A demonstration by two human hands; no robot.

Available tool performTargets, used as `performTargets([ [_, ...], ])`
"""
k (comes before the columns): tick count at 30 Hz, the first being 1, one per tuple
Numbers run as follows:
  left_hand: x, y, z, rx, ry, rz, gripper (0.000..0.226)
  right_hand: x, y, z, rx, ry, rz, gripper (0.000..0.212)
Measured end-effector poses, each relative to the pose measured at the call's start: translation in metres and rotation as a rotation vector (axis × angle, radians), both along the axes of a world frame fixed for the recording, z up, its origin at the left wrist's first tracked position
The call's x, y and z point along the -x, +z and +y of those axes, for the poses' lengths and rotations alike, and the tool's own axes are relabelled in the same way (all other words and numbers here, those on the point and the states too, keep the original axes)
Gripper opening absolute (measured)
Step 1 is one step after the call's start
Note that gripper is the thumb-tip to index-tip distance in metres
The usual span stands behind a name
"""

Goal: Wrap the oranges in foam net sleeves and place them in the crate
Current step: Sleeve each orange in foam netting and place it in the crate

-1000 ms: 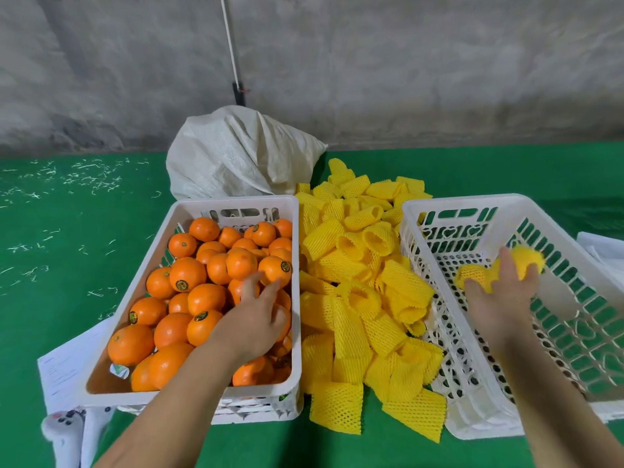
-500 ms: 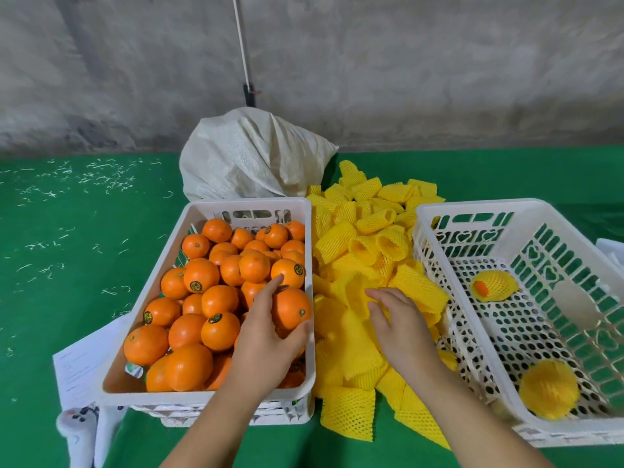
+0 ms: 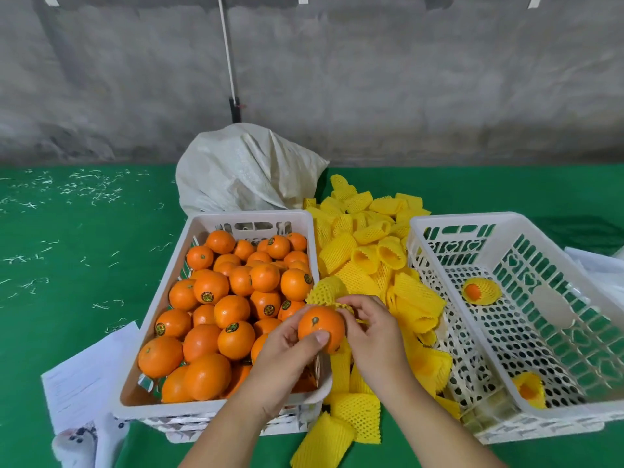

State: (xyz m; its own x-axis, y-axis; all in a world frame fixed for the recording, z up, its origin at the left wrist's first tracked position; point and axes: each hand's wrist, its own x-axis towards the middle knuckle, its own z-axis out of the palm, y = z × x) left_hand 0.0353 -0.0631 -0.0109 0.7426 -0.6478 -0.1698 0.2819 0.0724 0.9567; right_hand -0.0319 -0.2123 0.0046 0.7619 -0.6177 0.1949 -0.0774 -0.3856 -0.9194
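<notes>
An orange (image 3: 320,327) was held up over the near right corner of the full crate (image 3: 162,285), between that crate and the sleeve pile (image 3: 368,261). It was gripped by the left hand (image 3: 290,359), thumb across its front and fingers curled behind. A sleeve (image 3: 326,292) was pinched at its mouth by the right hand (image 3: 374,332), touching the orange's top right edge; the sleeve had not yet been drawn over the fruit.

It was judged that the mouth should be stretched wide before the orange is pushed in, and that the left grip should be moved to the far side of the fruit as the net is drawn down. A tear or a half-covered orange was considered the main risk.

Two wrapped oranges (image 3: 481,291) were noted well apart in the right crate (image 3: 557,265). A white sack (image 3: 243,173) lay behind, on the green counter (image 3: 67,248).
</notes>
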Motion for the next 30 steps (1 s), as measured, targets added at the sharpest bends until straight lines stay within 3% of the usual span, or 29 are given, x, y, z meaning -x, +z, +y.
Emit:
performTargets([
  [5,0.001,-0.02,0.001,-0.092,0.074,-0.094,0.08,0.007,-0.009,0.015,-0.077,0.069,-0.005,0.018],
  [10,-0.003,-0.041,0.003,-0.008,0.123,-0.05,0.046,0.008,-0.015,0.024,0.053,0.096,-0.05,0.029],
  [12,-0.002,-0.043,0.005,-0.031,0.137,-0.11,0.049,0.009,-0.017,0.022,0.101,0.083,-0.027,0.03],
  [16,0.004,-0.04,0.004,-0.015,0.124,-0.284,0.082,0.011,-0.012,0.019,0.192,0.016,-0.043,0.03],
  [18,0.005,-0.036,0.001,-0.085,0.207,-0.401,0.072,0.014,-0.009,0.02,0.236,0.05,-0.073,0.027],
  [21,0.004,-0.035,-0.001,0.008,0.317,-0.247,0.052,0.019,-0.009,0.032,0.304,0.171,-0.083,0.019],
  [25,0.01,-0.028,-0.013,0.122,0.433,-0.078,0.048,0.018,-0.013,0.03,0.271,0.187,-0.059,0.049],
  [27,0.013,-0.024,-0.021,0.138,0.381,-0.029,0.048,0.017,-0.012,0.02,0.222,0.189,-0.078,0.059],
  [30,0.019,-0.02,-0.03,0.159,0.205,-0.051,0.054,0.016,-0.007,-0.001,0.245,0.185,-0.124,0.051],
])
